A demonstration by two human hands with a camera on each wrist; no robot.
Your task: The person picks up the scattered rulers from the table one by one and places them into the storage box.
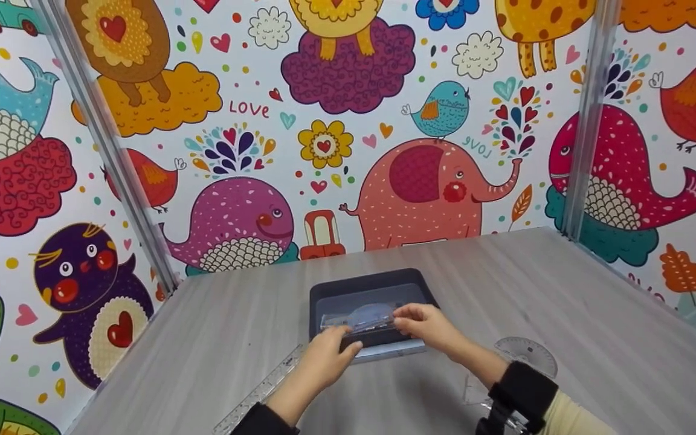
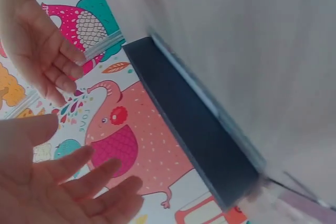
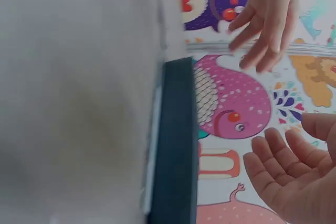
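A dark shallow box (image 1: 366, 279) sits on the table, with a pale strip (image 1: 384, 350) showing beneath its near side. Clear plastic pieces (image 1: 363, 317), one with a rounded protractor-like edge, show inside its outline in the head view. My left hand (image 1: 327, 356) is over the box's near left side, fingertips at the pieces' left end. At their right end is my right hand (image 1: 426, 326). Both wrist views show the left hand (image 2: 68, 182) and right hand (image 3: 294, 171) with loose, spread fingers and nothing between them. The box's inside is hidden there.
A clear ruler (image 1: 257, 393) lies on the table at the left, partly behind the left forearm. On the right lie a clear protractor (image 1: 529, 356) and another clear piece (image 1: 475, 389), partly behind the right forearm. Cartoon-printed walls (image 1: 251, 54) enclose the grey table (image 1: 233, 314).
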